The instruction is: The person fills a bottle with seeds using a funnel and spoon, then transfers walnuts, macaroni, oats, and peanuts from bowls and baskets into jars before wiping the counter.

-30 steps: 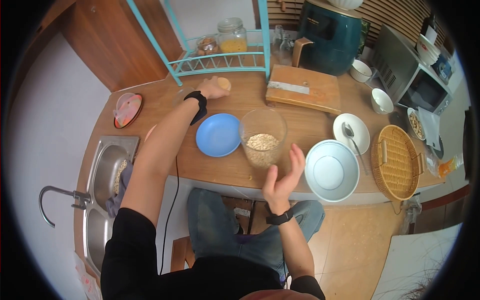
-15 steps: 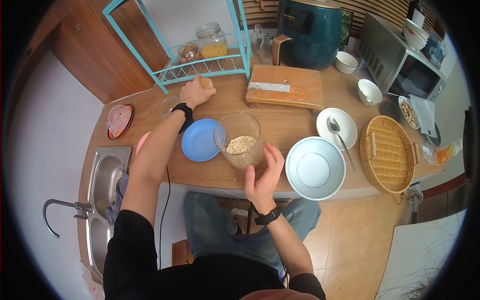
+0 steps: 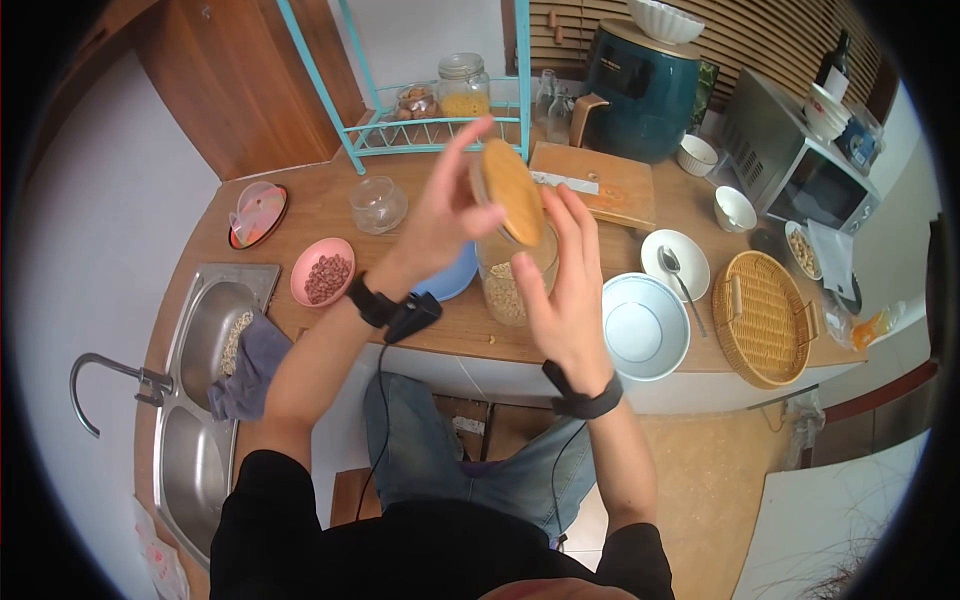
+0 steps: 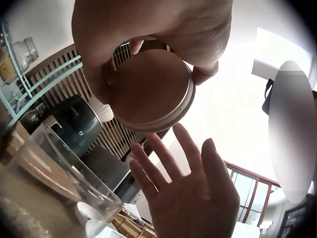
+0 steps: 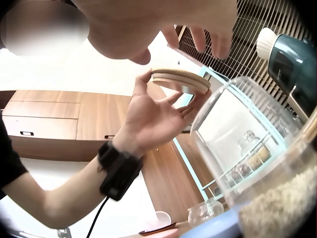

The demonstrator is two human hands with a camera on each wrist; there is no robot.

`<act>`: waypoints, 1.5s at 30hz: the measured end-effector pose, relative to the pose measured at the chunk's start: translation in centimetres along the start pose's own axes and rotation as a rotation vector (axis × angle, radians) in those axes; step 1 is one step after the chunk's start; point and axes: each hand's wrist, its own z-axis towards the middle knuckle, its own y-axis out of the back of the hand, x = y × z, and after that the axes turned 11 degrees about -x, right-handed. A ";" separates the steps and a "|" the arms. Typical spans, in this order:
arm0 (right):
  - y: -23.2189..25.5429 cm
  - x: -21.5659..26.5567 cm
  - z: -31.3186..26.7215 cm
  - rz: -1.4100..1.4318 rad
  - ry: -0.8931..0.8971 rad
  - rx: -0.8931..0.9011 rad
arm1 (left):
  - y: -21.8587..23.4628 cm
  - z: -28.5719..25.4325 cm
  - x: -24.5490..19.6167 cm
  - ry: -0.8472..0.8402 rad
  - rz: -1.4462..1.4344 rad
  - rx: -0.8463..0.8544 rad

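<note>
In the head view my left hand (image 3: 445, 215) grips a round wooden lid (image 3: 512, 192) by its edge, tilted above a clear jar of oats (image 3: 505, 295). The left wrist view shows the lid (image 4: 151, 89) held between thumb and fingers of the left hand (image 4: 153, 29). My right hand (image 3: 572, 290) is raised beside the jar, fingers extended and close to the lid. In the right wrist view the lid (image 5: 181, 80) rests in the left hand (image 5: 153, 116), and the right hand (image 5: 163, 25) holds nothing. The jar (image 5: 247, 134) stands uncovered.
A blue plate (image 3: 452, 277) lies behind my left wrist. Left of it are a pink bowl of beans (image 3: 325, 275) and a glass bowl (image 3: 378, 205). To the right stand a pale basin (image 3: 645, 325), a plate with a spoon (image 3: 675, 262) and a wicker tray (image 3: 765, 320). Behind is a wooden board (image 3: 625, 190).
My left hand has brought the lid from the back of the counter to above the jar. My right hand has risen towards it. The glass bowl and pink bowl are now uncovered by my arm.
</note>
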 end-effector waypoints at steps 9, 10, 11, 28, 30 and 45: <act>-1.2 -2.7 -3.1 -0.090 0.088 0.078 | 0.9 -4.1 5.1 -0.001 0.096 0.059; -1.1 -2.7 -3.1 -0.117 0.113 0.082 | 1.2 -4.3 5.4 0.020 0.100 0.057; -1.0 -2.7 -3.0 -0.143 0.140 0.085 | 1.5 -4.5 5.7 0.024 0.127 0.070; -2.1 -3.4 -3.8 -0.250 0.142 0.117 | 0.2 -3.6 4.4 -0.336 0.864 0.149; -2.7 -3.6 -4.0 -0.262 0.160 0.082 | 0.1 -3.8 4.3 -0.327 0.886 0.168; 0.2 -5.0 -11.5 -0.208 -0.188 0.044 | -1.7 -2.5 3.6 -0.242 1.042 0.285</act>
